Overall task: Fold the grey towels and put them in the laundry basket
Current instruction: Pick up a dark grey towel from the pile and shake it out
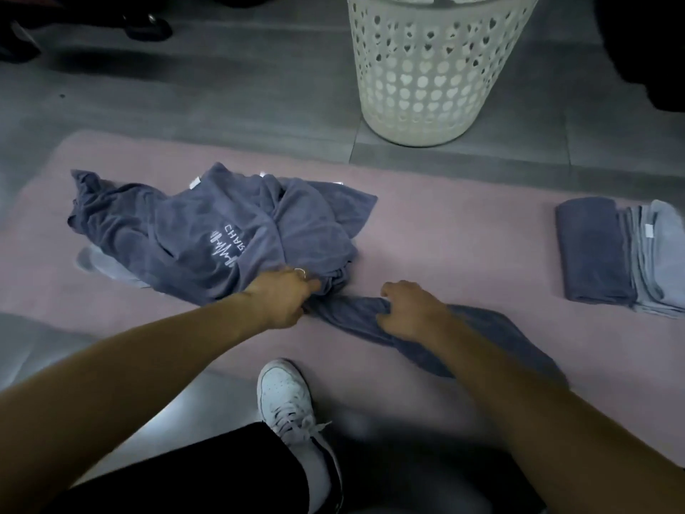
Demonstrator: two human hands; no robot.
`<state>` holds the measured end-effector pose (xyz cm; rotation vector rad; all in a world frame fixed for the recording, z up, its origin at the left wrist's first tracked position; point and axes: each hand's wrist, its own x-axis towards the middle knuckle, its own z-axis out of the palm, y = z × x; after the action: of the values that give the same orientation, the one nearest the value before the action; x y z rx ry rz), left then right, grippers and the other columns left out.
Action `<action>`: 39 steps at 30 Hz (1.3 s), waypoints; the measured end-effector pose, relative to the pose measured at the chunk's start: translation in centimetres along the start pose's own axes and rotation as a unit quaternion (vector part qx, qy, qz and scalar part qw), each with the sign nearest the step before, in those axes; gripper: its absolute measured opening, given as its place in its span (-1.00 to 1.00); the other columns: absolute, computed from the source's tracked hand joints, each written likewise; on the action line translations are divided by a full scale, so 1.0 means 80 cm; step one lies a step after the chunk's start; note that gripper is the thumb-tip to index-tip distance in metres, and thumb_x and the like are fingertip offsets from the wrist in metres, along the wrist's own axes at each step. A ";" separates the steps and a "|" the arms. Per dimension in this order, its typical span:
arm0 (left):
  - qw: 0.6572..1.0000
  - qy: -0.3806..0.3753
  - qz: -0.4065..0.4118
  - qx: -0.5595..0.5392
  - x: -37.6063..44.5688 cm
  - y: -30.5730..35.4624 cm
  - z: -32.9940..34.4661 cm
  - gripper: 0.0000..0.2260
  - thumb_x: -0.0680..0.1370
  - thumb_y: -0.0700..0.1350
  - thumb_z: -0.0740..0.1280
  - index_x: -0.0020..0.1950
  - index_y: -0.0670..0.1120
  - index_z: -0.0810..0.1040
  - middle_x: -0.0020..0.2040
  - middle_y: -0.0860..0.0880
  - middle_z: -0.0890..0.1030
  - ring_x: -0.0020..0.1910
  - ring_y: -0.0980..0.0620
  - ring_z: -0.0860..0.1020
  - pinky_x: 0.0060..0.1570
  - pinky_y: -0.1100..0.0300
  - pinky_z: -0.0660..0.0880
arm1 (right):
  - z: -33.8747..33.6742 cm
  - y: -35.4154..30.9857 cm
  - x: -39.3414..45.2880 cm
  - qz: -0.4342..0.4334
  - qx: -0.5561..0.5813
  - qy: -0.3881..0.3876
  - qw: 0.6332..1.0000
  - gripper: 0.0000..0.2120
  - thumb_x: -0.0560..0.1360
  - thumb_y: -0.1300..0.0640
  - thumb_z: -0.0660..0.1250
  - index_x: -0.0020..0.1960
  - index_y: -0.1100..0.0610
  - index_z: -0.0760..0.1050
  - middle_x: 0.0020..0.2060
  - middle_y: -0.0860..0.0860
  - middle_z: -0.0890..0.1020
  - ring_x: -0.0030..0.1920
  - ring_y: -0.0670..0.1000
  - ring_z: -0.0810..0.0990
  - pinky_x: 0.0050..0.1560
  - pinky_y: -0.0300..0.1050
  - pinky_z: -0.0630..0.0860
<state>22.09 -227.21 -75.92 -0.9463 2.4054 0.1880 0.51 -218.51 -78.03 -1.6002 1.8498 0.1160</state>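
Down on the pink mat, the left hand grips a bunched corner of a grey towel, and the right hand pinches the same towel just beside it. Behind them lies a rumpled towel pile; folded towels sit far right. Beyond the mat stands the white laundry basket.

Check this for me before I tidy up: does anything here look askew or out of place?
The folded towel stack sits neatly on the pink mat. The heap of grey towels is crumpled, and the towel both hands grip lies twisted. The laundry basket stands upright.
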 end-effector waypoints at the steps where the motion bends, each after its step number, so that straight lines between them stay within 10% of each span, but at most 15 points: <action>1: 0.998 -0.001 0.023 0.059 0.011 -0.002 0.011 -0.50 0.54 -0.10 0.27 0.48 0.03 0.25 0.47 -0.10 0.25 0.41 -0.13 0.28 0.30 0.00 0.33 | 0.015 -0.008 0.014 -0.009 0.000 -0.005 1.000 -0.65 0.51 0.01 0.29 0.22 0.18 0.43 0.18 0.13 0.49 0.17 0.15 0.50 0.09 -0.04 0.49; 6: 0.964 -0.003 0.124 0.236 0.069 -0.018 0.056 -0.39 0.64 -0.06 0.15 0.59 0.07 -0.13 0.56 -0.17 -0.30 0.54 -0.25 -0.19 0.45 -0.30 -0.06 | 0.080 -0.042 0.089 -0.030 -0.037 -0.013 0.999 -0.54 0.47 -0.03 0.34 0.31 0.12 0.40 0.26 0.10 0.49 0.27 0.18 0.46 0.26 0.02 0.41; 11: 0.972 -0.007 -0.001 0.233 0.099 -0.050 0.079 -0.28 0.61 0.08 0.23 0.57 0.14 -0.23 0.49 -0.12 -0.48 0.51 -0.27 -0.32 0.39 -0.41 -0.17 | 0.124 -0.048 0.135 -0.068 -0.072 0.022 0.995 -0.65 0.51 0.22 0.26 0.29 0.17 0.45 0.24 0.15 0.51 0.25 0.18 0.45 0.19 -0.04 0.37; 15: 0.976 -0.028 -0.098 0.195 0.082 -0.098 0.090 -0.02 0.41 0.25 0.42 0.55 0.15 -0.22 0.46 -0.14 -0.52 0.50 -0.27 -0.33 0.39 -0.41 -0.07 | 0.107 -0.036 0.117 -0.105 0.003 0.057 0.993 -0.87 0.53 0.21 0.20 0.01 0.19 0.50 0.01 0.09 0.54 -0.07 0.14 0.54 -0.18 -0.06 0.46; 27: 0.970 -0.039 -0.160 0.180 0.078 -0.083 0.034 -0.29 0.59 0.02 0.30 0.57 0.14 -0.11 0.49 -0.15 -0.46 0.50 -0.32 -0.31 0.39 -0.41 0.03 | 0.060 -0.014 -0.021 -0.140 0.108 0.267 0.947 -0.80 0.41 0.07 0.12 -0.35 0.12 0.30 -0.34 -0.01 0.40 -0.47 0.05 0.38 -0.49 -0.04 0.36; 34: 0.983 -0.004 0.027 0.182 0.052 -0.031 0.088 -0.14 0.45 0.14 0.32 0.58 -0.09 -0.07 0.58 -0.14 0.01 0.54 -0.16 -0.01 0.49 -0.11 -0.09 | 0.040 -0.013 0.010 -0.074 0.117 0.186 0.973 -0.81 0.53 0.13 0.21 0.05 0.12 0.55 -0.06 0.02 0.53 -0.11 0.05 0.54 -0.17 -0.08 0.44; 39: 0.990 0.059 -0.030 0.122 0.073 -0.056 0.064 -0.70 0.59 0.01 0.19 0.28 -0.01 0.48 0.19 -0.01 0.56 0.27 -0.05 0.34 0.22 0.13 0.22 | 0.049 -0.008 0.020 -0.041 0.160 0.199 0.966 -0.81 0.50 0.17 0.23 0.07 0.19 0.52 -0.04 0.08 0.57 -0.06 0.09 0.54 -0.07 -0.01 0.51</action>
<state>23.78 -232.35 -83.08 -0.9373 2.4324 -0.1866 2.71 -218.11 -81.68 -1.5427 1.9674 -0.5533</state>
